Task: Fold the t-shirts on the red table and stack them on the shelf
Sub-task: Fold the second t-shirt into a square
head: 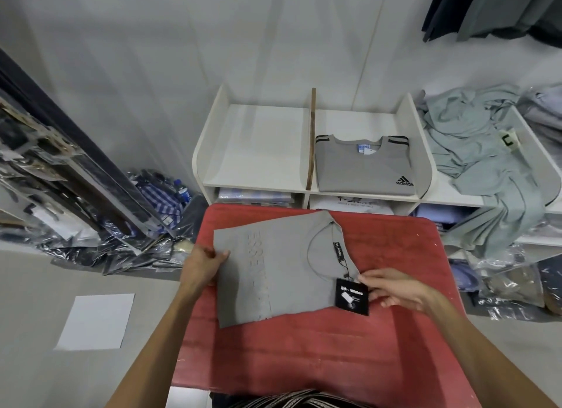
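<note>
Folded grey t-shirt [273, 270] on red table [395, 331], embossed lettering (illegible), left hand [202, 266] fingers hidden beneath

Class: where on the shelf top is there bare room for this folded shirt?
The left compartment, between the white side wall and the wooden divider, is bare. The middle one holds a folded grey shirt; the right is crowded with crumpled green garments.

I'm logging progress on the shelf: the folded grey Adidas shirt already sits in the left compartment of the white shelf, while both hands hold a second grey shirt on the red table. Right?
Not quite. In the head view the folded grey Adidas shirt lies in the right compartment of the white shelf, not the left. The rest stands: the left hand and right hand hold the second grey shirt on the red table.
</note>
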